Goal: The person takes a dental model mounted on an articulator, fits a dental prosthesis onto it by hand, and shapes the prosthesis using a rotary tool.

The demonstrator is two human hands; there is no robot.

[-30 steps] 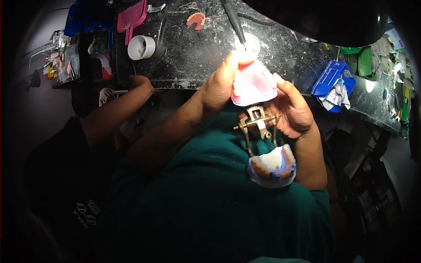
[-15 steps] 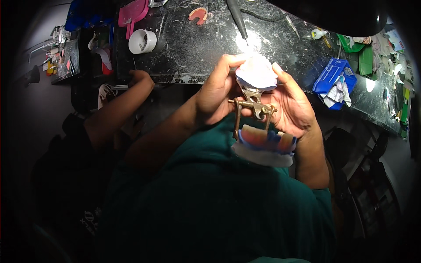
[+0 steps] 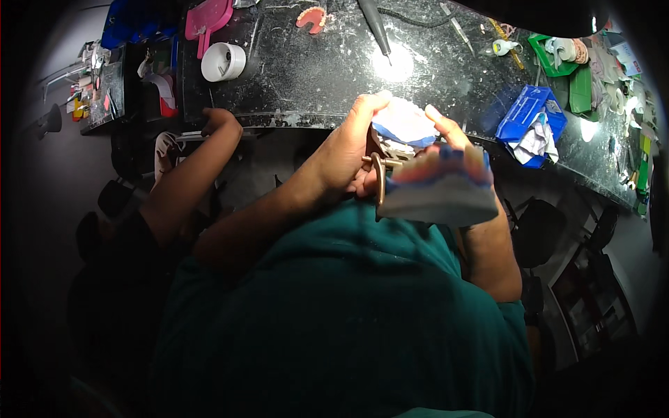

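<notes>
Between my two hands is a brass dental articulator (image 3: pixel 380 182) with a plaster cast on each half. My left hand (image 3: pixel 346 150) is closed round its left side, thumb on the white and blue cast (image 3: pixel 404 123) at the far end. My right hand (image 3: pixel 456 132) grips the right side of that same cast; its palm is partly hidden. The other cast (image 3: pixel 440 198), grey-white with a blue and pink wax rim and pale teeth, hangs nearer my chest and is blurred. The hinge is mostly covered by it.
On the black bench (image 3: pixel 293 90) lie a pink denture (image 3: pixel 311 20), a dark handpiece (image 3: pixel 376 31) and a white cup (image 3: pixel 224 62). A pink dustpan (image 3: pixel 208 21) is at the back left. A blue bin (image 3: pixel 531 125) with crumpled cloth stands right. A co-worker's arm (image 3: pixel 198 164) reaches in from the left.
The nearer cast has swung up toward the far one and a little right, now covering much of the hinge. Both hands keep their hold. My view has shifted slightly.
</notes>
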